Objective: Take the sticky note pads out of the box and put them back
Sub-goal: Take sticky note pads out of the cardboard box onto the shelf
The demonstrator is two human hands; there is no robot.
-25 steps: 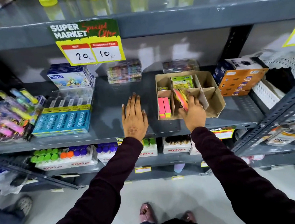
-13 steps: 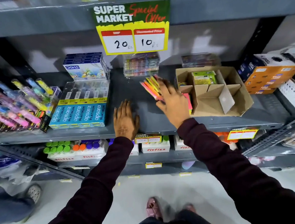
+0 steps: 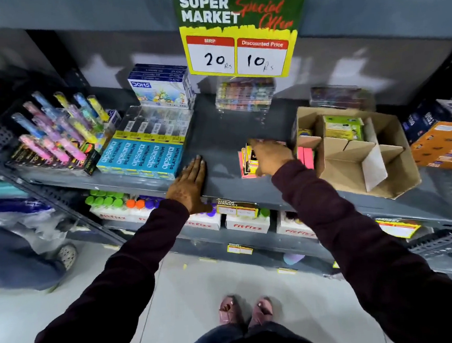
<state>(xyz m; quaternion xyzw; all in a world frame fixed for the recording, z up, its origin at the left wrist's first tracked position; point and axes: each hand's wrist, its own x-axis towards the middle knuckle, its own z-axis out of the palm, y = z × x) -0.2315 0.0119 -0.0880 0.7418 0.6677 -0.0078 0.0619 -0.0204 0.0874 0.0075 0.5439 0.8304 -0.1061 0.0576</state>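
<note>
Open brown cardboard divider box [image 3: 354, 172] holds pink sticky pads [image 3: 305, 155] and green packets [image 3: 343, 127]; just left, right hand [image 3: 269, 155] apparently grasps bright pads [image 3: 249, 162]; left hand [image 3: 190, 183] flat, released.

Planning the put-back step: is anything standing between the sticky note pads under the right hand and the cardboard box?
Nothing visible does. The sticky note pads lie on the shelf under the right hand, just left of the cardboard box. Only the box's own left wall and pink pads inside it lie that way.

right hand [image 3: 271, 155] hides pads [image 3: 248, 161] — grip unclear | top shelf [image 3: 71, 10] cut off
</note>
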